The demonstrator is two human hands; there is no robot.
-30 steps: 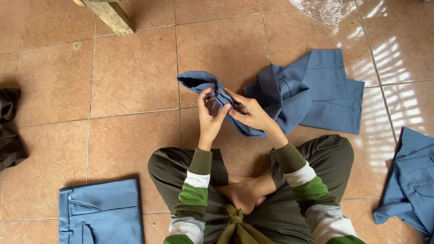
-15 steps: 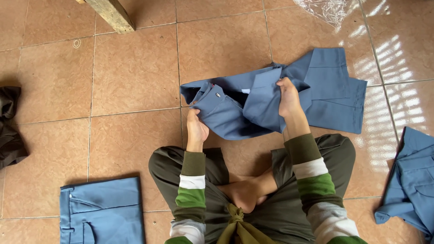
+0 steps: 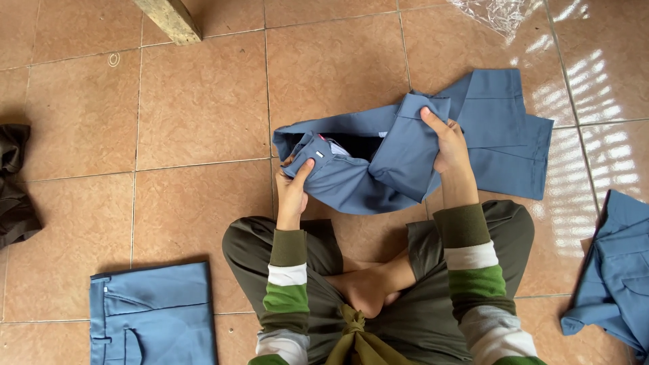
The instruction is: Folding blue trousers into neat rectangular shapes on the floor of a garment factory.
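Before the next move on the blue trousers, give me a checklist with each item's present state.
1. Left hand pinching the waistband of the blue cotton trousers: ok.
2. Right hand grip on the folded-over part: ok.
3. Trousers lying flat: not ok, bunched in the middle.
4. Trouser legs resting on the brown tiled floor: ok.
5. Folded blue trousers lying apart at lower left: ok.
6. Fastening closed: cannot tell.

Head-worn view, straight down, close overhead
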